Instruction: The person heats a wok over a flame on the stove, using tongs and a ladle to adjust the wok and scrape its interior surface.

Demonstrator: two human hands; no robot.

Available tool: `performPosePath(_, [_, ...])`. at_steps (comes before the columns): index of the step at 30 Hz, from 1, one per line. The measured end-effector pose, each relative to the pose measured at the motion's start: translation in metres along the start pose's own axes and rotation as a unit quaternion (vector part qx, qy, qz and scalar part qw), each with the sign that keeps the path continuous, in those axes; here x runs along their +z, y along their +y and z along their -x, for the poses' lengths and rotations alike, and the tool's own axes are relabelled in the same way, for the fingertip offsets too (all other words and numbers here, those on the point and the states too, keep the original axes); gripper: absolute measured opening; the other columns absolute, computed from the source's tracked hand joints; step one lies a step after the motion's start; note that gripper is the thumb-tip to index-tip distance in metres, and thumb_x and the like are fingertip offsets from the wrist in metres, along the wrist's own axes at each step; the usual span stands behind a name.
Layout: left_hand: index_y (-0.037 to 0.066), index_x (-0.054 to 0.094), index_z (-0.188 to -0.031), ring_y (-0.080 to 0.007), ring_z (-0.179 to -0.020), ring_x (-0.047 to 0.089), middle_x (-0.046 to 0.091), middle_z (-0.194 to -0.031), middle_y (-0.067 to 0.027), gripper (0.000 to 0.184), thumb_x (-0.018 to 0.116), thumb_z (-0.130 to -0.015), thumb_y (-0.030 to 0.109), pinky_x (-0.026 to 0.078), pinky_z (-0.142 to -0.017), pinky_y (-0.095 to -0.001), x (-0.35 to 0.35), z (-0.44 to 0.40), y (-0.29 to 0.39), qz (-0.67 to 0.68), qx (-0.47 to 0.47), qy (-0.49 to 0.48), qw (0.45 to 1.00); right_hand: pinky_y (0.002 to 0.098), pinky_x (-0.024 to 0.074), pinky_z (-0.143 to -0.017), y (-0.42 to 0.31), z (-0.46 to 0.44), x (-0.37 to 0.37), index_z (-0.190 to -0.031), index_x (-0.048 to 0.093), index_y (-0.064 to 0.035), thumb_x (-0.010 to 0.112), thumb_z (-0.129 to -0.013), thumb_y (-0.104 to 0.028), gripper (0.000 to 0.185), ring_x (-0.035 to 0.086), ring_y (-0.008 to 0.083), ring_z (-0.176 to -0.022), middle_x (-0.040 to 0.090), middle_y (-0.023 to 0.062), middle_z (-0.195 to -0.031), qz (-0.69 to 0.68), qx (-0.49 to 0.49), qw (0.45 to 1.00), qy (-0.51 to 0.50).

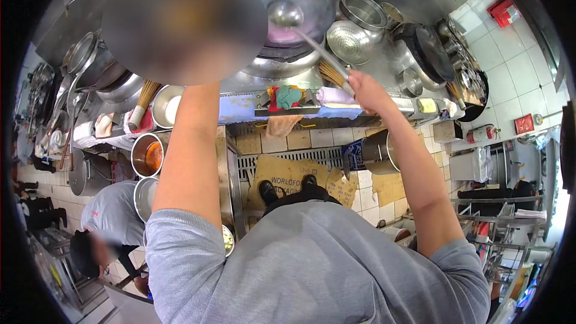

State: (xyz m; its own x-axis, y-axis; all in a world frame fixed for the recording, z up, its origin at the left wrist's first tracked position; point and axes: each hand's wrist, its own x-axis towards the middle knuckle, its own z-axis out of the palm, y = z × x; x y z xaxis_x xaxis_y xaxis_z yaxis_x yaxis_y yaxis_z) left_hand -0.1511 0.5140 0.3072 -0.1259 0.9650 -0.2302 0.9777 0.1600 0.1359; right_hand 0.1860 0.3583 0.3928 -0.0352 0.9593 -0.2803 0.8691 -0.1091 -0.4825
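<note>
The right hand (368,91) wraps tightly round the ladle (285,14) well behind its bowl, likely to stay clear of the wok (318,12); the left hand, blurred, I cannot tell.

Floor cardboard (288,167) printed "WORLDFO", "CKAGING" beneath, partly hidden; smaller print unreadable

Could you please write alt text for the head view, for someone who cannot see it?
A person's right hand holds a ladle, its bowl seen against a wok, while the left arm extends into a blur that hides the left hand. A strainer lies right of the wok, and another person bends at lower left.
</note>
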Motion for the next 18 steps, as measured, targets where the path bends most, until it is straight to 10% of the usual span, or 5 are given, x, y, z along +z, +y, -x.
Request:
performPosePath(5, [0.007, 0.055, -0.097, -0.0261, -0.096, 0.050, 0.051, -0.103, -0.0130, 0.028, 0.040, -0.075, 0.015, 0.040, -0.079, -0.0341, 0.019, -0.001, -0.007, 0.036, -0.016, 0.020, 0.999, 0.0332, 0.0415, -0.041, -0.022, -0.021, -0.003, -0.105, 0.045, -0.0055, 0.034, -0.083, -0.022, 0.029, 0.050, 0.0222, -0.040, 0.052, 0.0150, -0.057, -0.097, -0.054, 0.986, 0.123])
performPosePath(9, [0.007, 0.055, -0.098, -0.0263, -0.096, 0.050, 0.051, -0.103, -0.0129, 0.028, 0.039, -0.076, 0.015, 0.040, -0.079, -0.0345, 0.026, -0.002, -0.010, 0.031, -0.002, 0.022, 0.999, 0.0322, 0.0416, -0.038, 0.037, -0.052, 0.086, -0.102, 0.044, -0.0065, 0.033, -0.083, -0.024, 0.028, 0.049, 0.0214, -0.037, 0.051, 0.0147, -0.055, 0.155, -0.162, 0.960, 0.169])
performPosePath(15, [0.007, 0.055, -0.098, -0.0262, -0.096, 0.050, 0.051, -0.104, -0.0121, 0.028, 0.040, -0.076, 0.015, 0.041, -0.078, -0.0349, 0.003, 0.012, -0.007, 0.013, -0.010, 0.009, 1.000, 0.0317, 0.0379, -0.032, 0.000, -0.019, 0.045, -0.103, 0.043, -0.0082, 0.032, -0.084, -0.025, 0.028, 0.047, 0.0206, -0.035, 0.049, 0.0123, -0.049, -0.082, -0.023, 0.995, -0.057])
performPosePath(18, [0.007, 0.055, -0.098, -0.0265, -0.095, 0.050, 0.052, -0.103, -0.0122, 0.028, 0.039, -0.076, 0.014, 0.042, -0.076, -0.0356, 0.001, 0.012, -0.008, -0.005, 0.000, 0.017, 1.000, 0.0311, 0.0377, -0.032, -0.008, -0.020, 0.041, -0.102, 0.043, -0.0071, 0.033, -0.084, -0.026, 0.028, 0.047, 0.0196, -0.035, 0.050, 0.0116, -0.050, -0.047, -0.043, 0.998, 0.018])
